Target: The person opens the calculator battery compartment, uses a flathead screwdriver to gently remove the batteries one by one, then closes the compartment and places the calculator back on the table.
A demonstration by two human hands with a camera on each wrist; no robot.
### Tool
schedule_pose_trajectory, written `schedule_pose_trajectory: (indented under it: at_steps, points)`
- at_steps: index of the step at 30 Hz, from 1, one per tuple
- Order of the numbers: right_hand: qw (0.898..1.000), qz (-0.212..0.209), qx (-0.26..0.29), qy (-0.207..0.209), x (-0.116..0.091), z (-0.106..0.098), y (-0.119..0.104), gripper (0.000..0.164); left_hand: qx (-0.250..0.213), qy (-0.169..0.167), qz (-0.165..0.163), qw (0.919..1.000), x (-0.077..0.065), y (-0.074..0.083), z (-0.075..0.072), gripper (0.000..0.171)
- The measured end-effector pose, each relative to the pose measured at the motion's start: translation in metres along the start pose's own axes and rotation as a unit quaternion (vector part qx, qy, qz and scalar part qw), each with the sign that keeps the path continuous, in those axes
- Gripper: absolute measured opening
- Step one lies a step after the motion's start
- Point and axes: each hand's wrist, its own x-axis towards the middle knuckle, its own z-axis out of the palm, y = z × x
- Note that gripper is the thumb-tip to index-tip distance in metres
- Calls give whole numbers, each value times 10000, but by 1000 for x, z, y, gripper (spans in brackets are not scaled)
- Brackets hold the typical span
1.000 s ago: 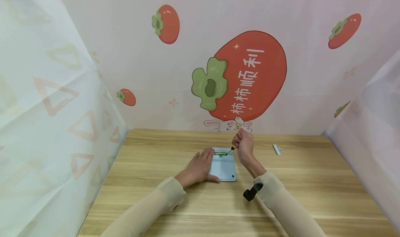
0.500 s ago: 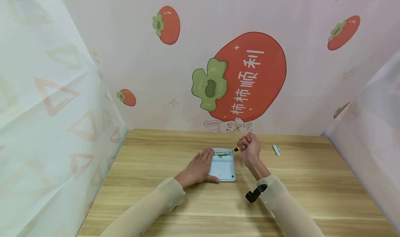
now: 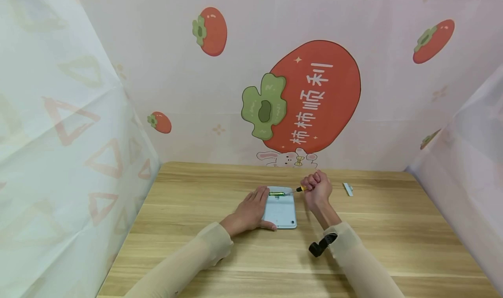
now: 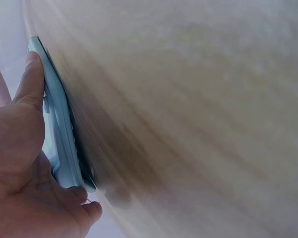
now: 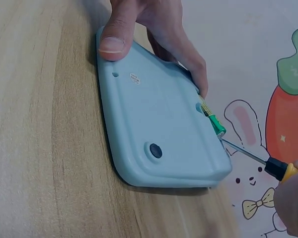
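Observation:
A light blue, rounded plastic case (image 3: 280,213) lies on the table with its battery slot (image 5: 199,107) uncovered. A green battery (image 5: 216,124) sits in that slot. My left hand (image 3: 251,208) grips the case from its left side, thumb (image 5: 114,42) on the near end and fingers at the far edge. In my right hand (image 3: 317,191) is a screwdriver (image 5: 275,167) with a yellow and black handle. The metal shaft (image 5: 242,150) slants down leftward, its tip right at the end of the battery. A round dark foot (image 5: 155,150) marks the case's near right corner.
A small light blue battery cover (image 3: 348,189) lies on the wooden table (image 3: 377,228) to the right of my right hand. A black strap (image 3: 322,245) hangs at my right wrist. Printed sheets (image 3: 188,84) stand behind and on both sides.
My right hand has moved right and slightly lower, and the screwdriver lies at a flatter angle. Its tip stays by the battery's right end. My left hand and the case have not moved.

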Motion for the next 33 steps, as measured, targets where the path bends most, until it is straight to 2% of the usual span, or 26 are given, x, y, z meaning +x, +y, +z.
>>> schedule_pose_trajectory:
  at_steps: [12,33]
  points:
    - [9976,236,507,412,2,-10,0,49,2,-31,52,10000,-1,0,0,127]
    - [9976,326,435,419,2,-10,-1,47,50,-3,-4,10000,1,-2,3,128]
